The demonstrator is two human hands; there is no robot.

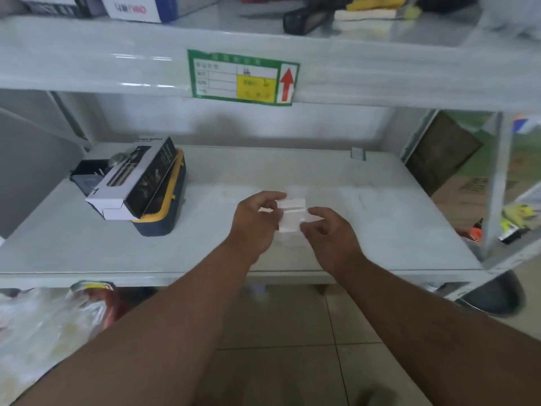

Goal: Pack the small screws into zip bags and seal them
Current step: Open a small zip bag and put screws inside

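A small bundle of clear zip bags [290, 215] with white strips hangs just above the grey shelf [366, 224], between both hands. My left hand [254, 221] pinches its left edge with thumb and fingers. My right hand [329, 235] pinches the right edge with curled fingers. The frame is blurred and I see no screws.
A black and white box [137, 178] lies on a yellow and dark blue case [164, 206] at the shelf's left. A green label [243, 77] sticks to the upper shelf's front. Plastic bags [44, 326] sit below left. Cardboard boxes [465, 189] stand at the right.
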